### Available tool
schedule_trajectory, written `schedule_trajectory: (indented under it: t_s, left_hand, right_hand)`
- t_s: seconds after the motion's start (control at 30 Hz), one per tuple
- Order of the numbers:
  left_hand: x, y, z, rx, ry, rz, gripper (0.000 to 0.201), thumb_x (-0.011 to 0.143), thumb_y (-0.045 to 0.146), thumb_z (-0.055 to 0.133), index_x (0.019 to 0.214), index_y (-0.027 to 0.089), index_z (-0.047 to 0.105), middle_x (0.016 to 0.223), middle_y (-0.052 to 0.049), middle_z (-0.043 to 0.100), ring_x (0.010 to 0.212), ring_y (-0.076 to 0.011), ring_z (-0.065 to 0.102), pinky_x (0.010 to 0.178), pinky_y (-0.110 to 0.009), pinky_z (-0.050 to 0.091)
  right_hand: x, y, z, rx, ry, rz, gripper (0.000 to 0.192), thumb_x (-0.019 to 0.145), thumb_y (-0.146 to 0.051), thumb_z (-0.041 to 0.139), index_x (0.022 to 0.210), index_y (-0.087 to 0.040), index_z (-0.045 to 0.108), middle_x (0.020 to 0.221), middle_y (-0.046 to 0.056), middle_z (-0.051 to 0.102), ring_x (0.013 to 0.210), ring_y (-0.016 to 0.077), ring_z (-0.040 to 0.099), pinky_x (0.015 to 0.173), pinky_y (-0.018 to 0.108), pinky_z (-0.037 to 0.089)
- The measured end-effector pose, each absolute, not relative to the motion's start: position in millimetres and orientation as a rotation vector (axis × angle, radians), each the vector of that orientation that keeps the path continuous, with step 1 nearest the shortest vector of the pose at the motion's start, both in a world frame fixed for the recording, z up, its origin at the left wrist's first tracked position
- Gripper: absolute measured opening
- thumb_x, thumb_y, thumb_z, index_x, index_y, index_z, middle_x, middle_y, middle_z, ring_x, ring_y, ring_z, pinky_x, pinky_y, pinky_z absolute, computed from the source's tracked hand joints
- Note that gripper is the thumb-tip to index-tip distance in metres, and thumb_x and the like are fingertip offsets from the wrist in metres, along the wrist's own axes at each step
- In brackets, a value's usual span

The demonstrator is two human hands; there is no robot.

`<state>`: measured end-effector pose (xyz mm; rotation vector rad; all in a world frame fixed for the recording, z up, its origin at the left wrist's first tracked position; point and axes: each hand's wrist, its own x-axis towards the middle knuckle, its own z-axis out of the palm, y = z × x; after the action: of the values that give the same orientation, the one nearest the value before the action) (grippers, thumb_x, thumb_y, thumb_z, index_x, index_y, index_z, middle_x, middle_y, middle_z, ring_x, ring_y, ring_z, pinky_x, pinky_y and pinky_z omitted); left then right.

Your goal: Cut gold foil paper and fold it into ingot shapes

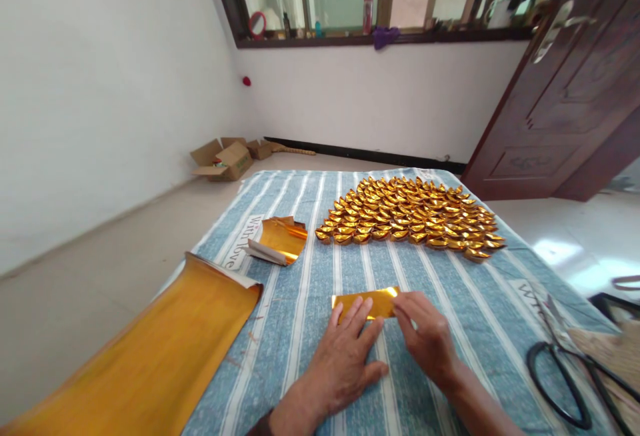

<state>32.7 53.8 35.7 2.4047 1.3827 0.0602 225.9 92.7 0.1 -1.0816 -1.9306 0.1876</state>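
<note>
A small rectangle of gold foil paper (377,304) lies on the striped blue cloth (300,329) in front of me. My left hand (345,356) rests flat over its left part, fingers spread and pressing it down. At its right end, my right hand (425,336) pinches the edge between thumb and fingers. Beyond both hands, many folded gold paper ingots (400,213) stand in close rows. Several curled pieces of gold foil paper (280,239) lie to the left of them.
A long gold foil sheet (145,349) hangs over the table's left side. Black-handled scissors (563,363) lie at the right edge beside brown material (607,349). An open cardboard box (227,159) sits on the floor beyond. A dark red door (545,109) stands at the right.
</note>
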Motion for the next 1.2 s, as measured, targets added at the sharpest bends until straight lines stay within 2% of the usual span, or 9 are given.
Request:
schedule_trajectory:
  t_s: [0.17, 0.27, 0.43, 0.73, 1.0, 1.2]
  left_hand:
    - [32, 54, 33, 2.434, 1.356, 0.128, 0.071, 0.083, 0.039, 0.065, 0.145, 0.023, 0.034, 0.154, -0.015, 0.026, 0.142, -0.0337, 0.020, 0.110, -0.063, 0.019]
    - [28, 55, 32, 2.452, 1.323, 0.161, 0.072, 0.084, 0.042, 0.064, 0.146, 0.023, 0.033, 0.153, -0.016, 0.027, 0.142, -0.0335, 0.022, 0.110, -0.062, 0.021]
    - [15, 59, 34, 2.504, 1.285, 0.177, 0.058, 0.086, 0.029, 0.062, 0.141, 0.021, 0.042, 0.149, -0.012, 0.037, 0.140, -0.0287, 0.030, 0.111, -0.054, 0.028]
    - [-24, 51, 28, 2.616, 1.341, 0.263, 0.043, 0.088, 0.019, 0.059, 0.130, 0.019, 0.053, 0.142, -0.011, 0.049, 0.133, -0.0271, 0.042, 0.108, -0.052, 0.036]
    - [-37, 39, 29, 2.615, 1.449, 0.296, 0.035, 0.091, 0.020, 0.052, 0.126, 0.021, 0.056, 0.140, -0.011, 0.051, 0.133, -0.0273, 0.042, 0.107, -0.054, 0.035]
    - [-28, 36, 34, 2.651, 1.457, 0.409, 0.026, 0.090, 0.017, 0.050, 0.113, 0.021, 0.061, 0.130, -0.010, 0.058, 0.128, -0.0275, 0.047, 0.103, -0.050, 0.041]
  right_hand:
    - [206, 94, -8, -1.074, -2.022, 0.360, 0.023, 0.091, -0.017, 0.046, 0.074, -0.022, 0.062, 0.070, 0.001, 0.061, 0.067, 0.0149, 0.058, 0.063, 0.026, 0.047]
    - [206, 99, -15, -1.120, -2.013, 0.379, 0.021, 0.090, -0.017, 0.046, 0.074, -0.021, 0.060, 0.067, 0.000, 0.058, 0.065, 0.0142, 0.056, 0.062, 0.026, 0.045]
    - [207, 100, -15, -1.177, -2.036, 0.348, 0.018, 0.084, -0.013, 0.049, 0.069, -0.021, 0.055, 0.067, -0.001, 0.056, 0.065, 0.0139, 0.054, 0.060, 0.025, 0.042]
    - [208, 99, -12, -1.168, -2.032, 0.382, 0.016, 0.084, -0.013, 0.050, 0.071, -0.021, 0.056, 0.068, -0.001, 0.056, 0.065, 0.0135, 0.055, 0.061, 0.024, 0.042]
    - [211, 97, -11, -1.146, -2.058, 0.350, 0.017, 0.085, -0.016, 0.050, 0.071, -0.021, 0.057, 0.068, -0.001, 0.057, 0.066, 0.0140, 0.056, 0.061, 0.025, 0.043]
    - [214, 93, -7, -1.057, -2.166, 0.293, 0.006, 0.086, -0.022, 0.057, 0.085, -0.021, 0.063, 0.082, 0.003, 0.064, 0.082, 0.0181, 0.060, 0.071, 0.030, 0.049]
